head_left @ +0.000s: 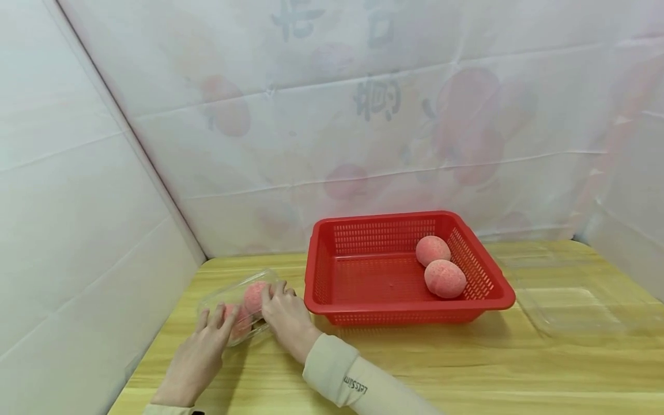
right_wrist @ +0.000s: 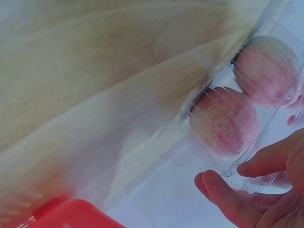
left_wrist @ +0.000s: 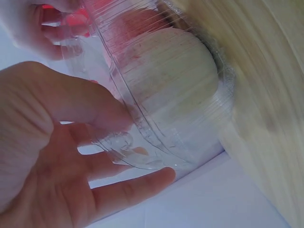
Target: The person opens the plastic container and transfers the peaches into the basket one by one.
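A clear plastic fruit box [head_left: 214, 298] stands on the left part of the table, holding two pink peaches. One peach [head_left: 254, 297] lies towards the right end, the other [head_left: 241, 327] towards the left. My left hand [head_left: 199, 351] grips the left end, its thumb [left_wrist: 102, 107] on the rim and its fingers spread at the edge. At the opposite end my right hand [head_left: 287, 320] pinches the rim between thumb and fingers. Through the clear wall, the right wrist view shows both peaches, the nearer peach [right_wrist: 225, 123] close to that hand.
A red plastic basket [head_left: 394, 308] stands right of the box, with two more peaches [head_left: 445, 279] at its right side. Clear plastic pieces [head_left: 576, 305] lie on the wooden table [head_left: 467, 369] at the right. White printed sheets [head_left: 290, 144] enclose the back and sides.
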The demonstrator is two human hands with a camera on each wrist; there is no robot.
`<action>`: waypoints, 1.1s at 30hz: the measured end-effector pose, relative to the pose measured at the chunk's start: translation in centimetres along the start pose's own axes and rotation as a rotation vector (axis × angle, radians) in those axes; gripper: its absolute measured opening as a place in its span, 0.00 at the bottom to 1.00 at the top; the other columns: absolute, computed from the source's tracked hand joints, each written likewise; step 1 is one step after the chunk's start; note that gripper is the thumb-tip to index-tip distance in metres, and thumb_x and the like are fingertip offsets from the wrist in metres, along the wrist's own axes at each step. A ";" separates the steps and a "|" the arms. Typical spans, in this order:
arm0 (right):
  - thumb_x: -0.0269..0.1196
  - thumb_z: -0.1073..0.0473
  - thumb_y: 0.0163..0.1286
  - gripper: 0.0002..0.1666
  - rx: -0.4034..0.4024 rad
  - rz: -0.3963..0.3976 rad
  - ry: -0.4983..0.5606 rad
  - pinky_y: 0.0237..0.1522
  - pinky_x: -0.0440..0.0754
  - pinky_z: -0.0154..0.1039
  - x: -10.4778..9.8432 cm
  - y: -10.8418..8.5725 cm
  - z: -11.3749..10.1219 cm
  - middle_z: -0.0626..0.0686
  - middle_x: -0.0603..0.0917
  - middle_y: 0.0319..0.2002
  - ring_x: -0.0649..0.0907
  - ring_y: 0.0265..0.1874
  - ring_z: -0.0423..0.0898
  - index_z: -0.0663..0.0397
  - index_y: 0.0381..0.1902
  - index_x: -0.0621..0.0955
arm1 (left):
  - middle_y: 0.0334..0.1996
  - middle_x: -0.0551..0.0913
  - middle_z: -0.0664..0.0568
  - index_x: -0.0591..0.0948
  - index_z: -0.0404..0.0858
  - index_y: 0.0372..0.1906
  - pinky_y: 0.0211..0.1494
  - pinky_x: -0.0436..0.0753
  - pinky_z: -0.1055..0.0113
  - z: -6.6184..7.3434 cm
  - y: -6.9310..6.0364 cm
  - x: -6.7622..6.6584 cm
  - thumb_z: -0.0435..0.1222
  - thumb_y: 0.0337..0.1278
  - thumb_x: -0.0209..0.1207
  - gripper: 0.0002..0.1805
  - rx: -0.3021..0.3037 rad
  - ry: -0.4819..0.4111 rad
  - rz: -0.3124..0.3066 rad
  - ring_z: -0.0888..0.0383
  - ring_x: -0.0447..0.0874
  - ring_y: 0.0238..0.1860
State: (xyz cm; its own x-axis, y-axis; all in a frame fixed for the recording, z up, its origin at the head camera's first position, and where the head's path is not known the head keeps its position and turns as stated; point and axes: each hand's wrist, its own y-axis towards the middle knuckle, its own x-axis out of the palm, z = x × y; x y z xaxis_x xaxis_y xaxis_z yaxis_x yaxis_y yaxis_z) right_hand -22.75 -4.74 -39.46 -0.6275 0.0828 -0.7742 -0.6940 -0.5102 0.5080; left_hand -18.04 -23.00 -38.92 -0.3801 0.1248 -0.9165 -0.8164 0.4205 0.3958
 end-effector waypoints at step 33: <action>0.70 0.61 0.61 0.22 -0.124 0.005 0.339 0.50 0.84 0.37 -0.9 -4.6 2.3 0.60 0.84 0.54 0.85 0.52 0.51 0.64 0.52 0.82 | 0.69 0.67 0.29 0.71 0.29 0.68 0.66 0.64 0.34 -1.1 1.3 -0.7 0.42 0.70 0.46 0.29 0.009 0.029 0.378 0.30 0.62 0.69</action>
State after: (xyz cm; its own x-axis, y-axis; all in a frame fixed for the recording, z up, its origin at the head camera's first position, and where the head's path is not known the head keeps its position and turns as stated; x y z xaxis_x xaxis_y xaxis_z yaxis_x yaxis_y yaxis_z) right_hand -19.81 -0.53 -40.26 -0.4640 -0.1981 -0.8634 -0.6299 -0.6116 0.4788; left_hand -19.30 -23.59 -37.76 -0.6662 0.2472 -0.7036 -0.6121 0.3577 0.7052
